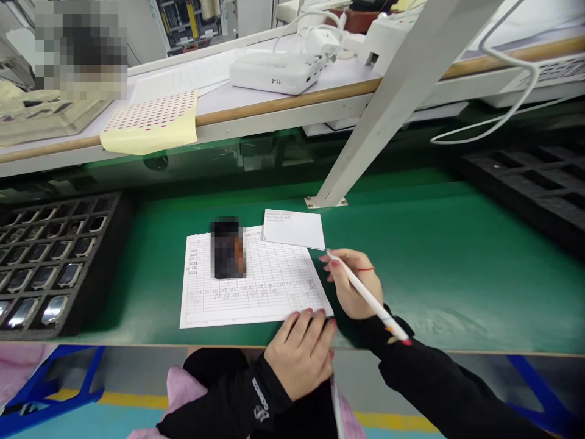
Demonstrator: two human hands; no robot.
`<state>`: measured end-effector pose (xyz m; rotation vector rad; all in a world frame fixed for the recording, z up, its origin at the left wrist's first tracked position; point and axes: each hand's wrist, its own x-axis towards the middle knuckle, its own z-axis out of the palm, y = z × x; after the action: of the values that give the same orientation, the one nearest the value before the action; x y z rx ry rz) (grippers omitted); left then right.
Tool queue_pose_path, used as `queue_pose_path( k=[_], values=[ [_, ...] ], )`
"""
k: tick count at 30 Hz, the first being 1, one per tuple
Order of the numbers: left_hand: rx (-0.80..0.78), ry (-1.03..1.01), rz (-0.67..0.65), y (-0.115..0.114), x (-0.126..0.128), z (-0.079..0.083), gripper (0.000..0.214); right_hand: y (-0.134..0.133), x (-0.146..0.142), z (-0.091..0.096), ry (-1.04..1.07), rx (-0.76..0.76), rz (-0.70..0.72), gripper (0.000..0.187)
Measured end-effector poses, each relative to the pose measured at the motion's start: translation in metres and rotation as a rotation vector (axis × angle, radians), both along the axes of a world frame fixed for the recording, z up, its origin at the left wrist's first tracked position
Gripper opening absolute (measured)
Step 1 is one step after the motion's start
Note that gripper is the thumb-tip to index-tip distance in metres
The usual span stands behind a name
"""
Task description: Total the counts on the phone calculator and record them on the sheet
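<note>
A white printed form [256,283] with a ruled table lies on the green bench mat [434,256]. A small dark blurred object [228,247] rests on its upper part. A smaller white card [293,228] overlaps the form's top right corner. My right hand [354,286] grips a white pen [365,296], tip pointing up-left near the card's lower corner. My left hand [301,350] rests at the bench's front edge, fingers stretched flat onto the form's bottom right corner.
A black tray [50,262] with several small glossy parts stands at the left. Another black tray [534,183] is at the right. A white slanted post [388,103] stands behind the form. The shelf above holds a yellow sticker sheet [150,122], a white device [274,70] and cables.
</note>
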<state>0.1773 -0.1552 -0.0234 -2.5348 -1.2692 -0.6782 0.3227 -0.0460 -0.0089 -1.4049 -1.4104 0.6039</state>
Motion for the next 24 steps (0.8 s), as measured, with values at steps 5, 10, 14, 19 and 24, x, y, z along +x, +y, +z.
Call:
queue_pose_path(
  k=[5, 10, 14, 19, 24],
  values=[
    [-0.108, -0.24, 0.087, -0.004, -0.006, 0.012, 0.048, 0.024, 0.0, -0.002, -0.225, 0.061, 0.091, 0.026],
    [-0.17, -0.341, 0.28, -0.004, -0.023, 0.023, 0.053, 0.033, -0.002, -0.002, -0.32, 0.187, 0.213, 0.026],
    [-0.256, -0.38, 0.449, 0.006, -0.046, 0.031, 0.059, 0.05, -0.005, -0.008, -0.432, 0.261, 0.305, 0.032],
    [-0.32, -0.363, 0.491, 0.017, -0.078, 0.037, 0.071, 0.088, -0.021, -0.015, -0.536, 0.291, 0.403, 0.044],
    [-0.309, -0.379, 0.541, 0.028, -0.091, 0.037, 0.081, 0.1, -0.038, -0.011, -0.751, 0.073, 0.424, 0.06]
  ],
)
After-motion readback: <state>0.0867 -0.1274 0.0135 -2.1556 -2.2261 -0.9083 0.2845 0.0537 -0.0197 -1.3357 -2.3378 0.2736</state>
